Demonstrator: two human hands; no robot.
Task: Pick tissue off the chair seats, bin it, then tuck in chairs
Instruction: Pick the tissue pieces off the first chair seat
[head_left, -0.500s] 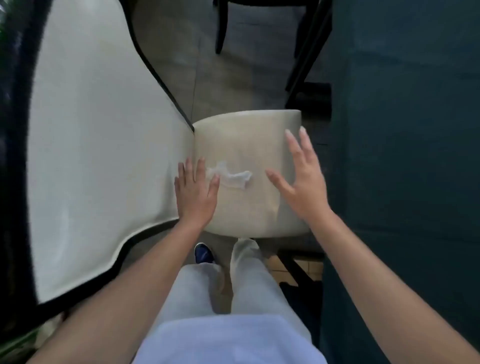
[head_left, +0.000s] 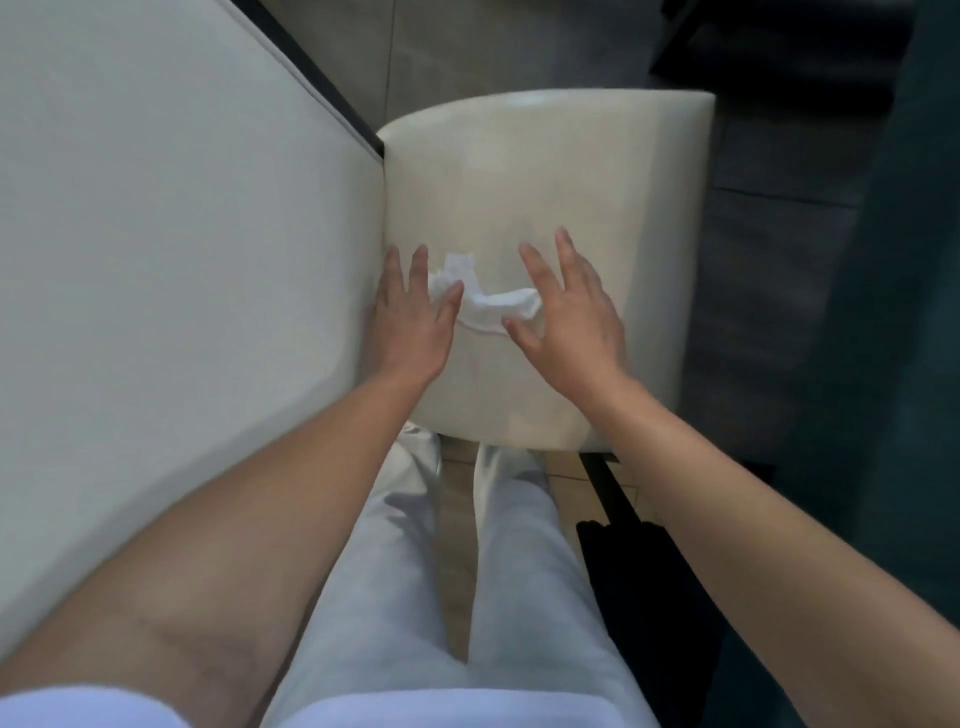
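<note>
Tissue (head_left: 480, 306) lies on chair seat (head_left: 545, 171), toward its left edge. Left hand (head_left: 413, 322) at tissue's left end, right hand (head_left: 571, 322) at its right end. Table (head_left: 156, 234) left of seat, edges touching. Person's legs (head_left: 441, 571) just before seat's near edge.

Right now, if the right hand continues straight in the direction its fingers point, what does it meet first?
Probably the cream chair seat: the right hand points forward and slightly left over it, its thumb at the tissue. Its height above the seat is unclear.
</note>
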